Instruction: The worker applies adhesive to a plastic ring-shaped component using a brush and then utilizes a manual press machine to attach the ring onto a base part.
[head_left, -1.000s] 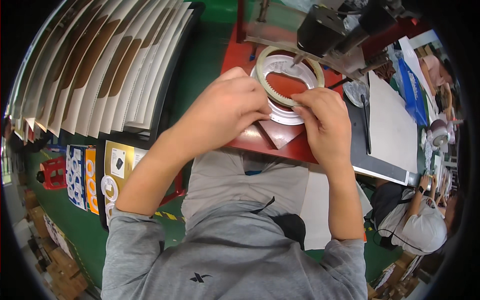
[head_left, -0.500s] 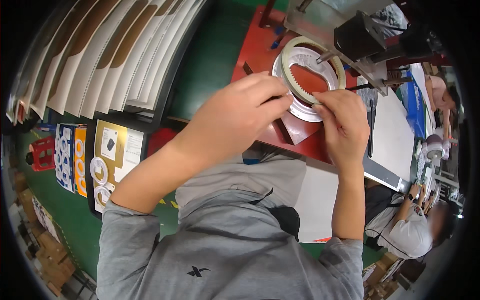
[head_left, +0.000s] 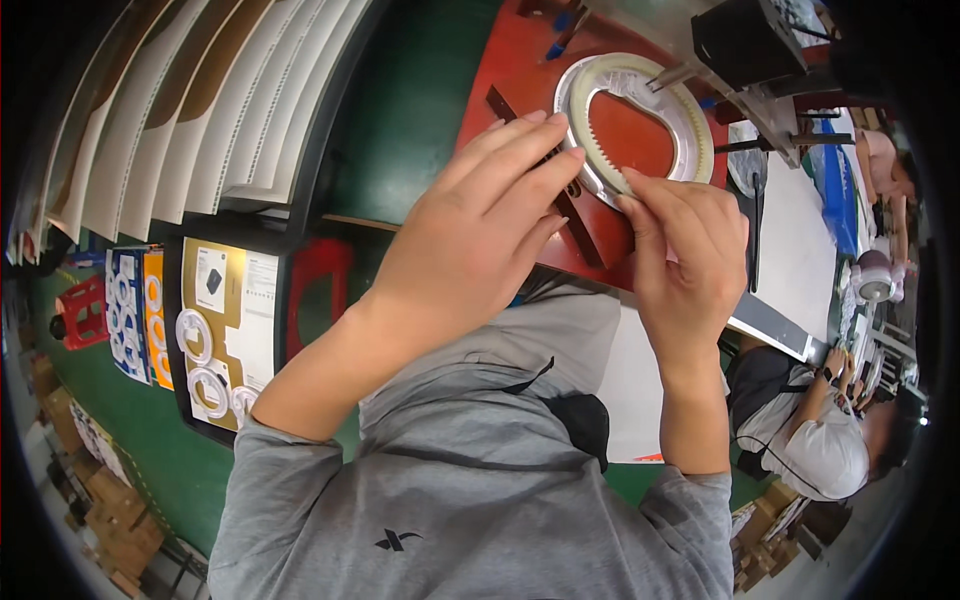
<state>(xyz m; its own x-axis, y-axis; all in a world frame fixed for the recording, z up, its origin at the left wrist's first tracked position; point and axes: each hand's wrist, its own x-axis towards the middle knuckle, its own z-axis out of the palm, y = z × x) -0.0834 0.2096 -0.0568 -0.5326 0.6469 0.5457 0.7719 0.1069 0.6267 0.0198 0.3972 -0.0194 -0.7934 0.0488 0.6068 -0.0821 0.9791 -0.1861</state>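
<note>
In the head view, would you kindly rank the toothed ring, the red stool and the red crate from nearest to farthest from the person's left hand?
From the left hand:
1. Toothed ring: touching the fingertips, on the red bench ahead.
2. Red stool: just left of the forearm, on the green floor.
3. Red crate: far left, near the picture's rim.

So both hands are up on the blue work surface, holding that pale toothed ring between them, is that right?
Not quite: the work surface is red, not blue. The head view shows the left hand and the right hand both on the pale toothed ring, over that red surface.
</note>
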